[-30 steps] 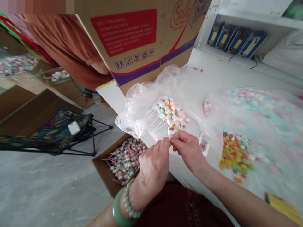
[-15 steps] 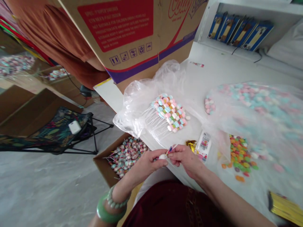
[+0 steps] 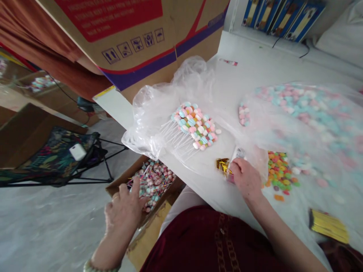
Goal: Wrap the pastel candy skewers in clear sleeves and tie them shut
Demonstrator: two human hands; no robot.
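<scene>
My left hand (image 3: 124,209) hangs over a cardboard box full of wrapped marshmallow lollipops (image 3: 155,179); its fingers are spread and hold nothing. My right hand (image 3: 246,179) rests on the table with fingertips pinched together at a stack of small printed plastic bags (image 3: 237,153), beside a bundle of gold twist ties (image 3: 222,165). What those fingertips grip is hidden. Unwrapped marshmallow skewers (image 3: 195,126) lie in a row on clear plastic, white sticks pointing left. Colourful gummy rings (image 3: 279,170) are piled right of my right hand.
A large printed carton (image 3: 170,64) stands at the table's back left. Clear plastic covers many loose marshmallows (image 3: 320,113) on the right. A gold packet (image 3: 329,225) lies near the front right. Left are a folding chair (image 3: 56,151) with a white phone (image 3: 77,152) and a person in orange-brown clothing (image 3: 42,41).
My hands were together at the table edge on a small wrapped piece. They have parted: the left moved down-left over the box and opened, the right moved right to the printed bags.
</scene>
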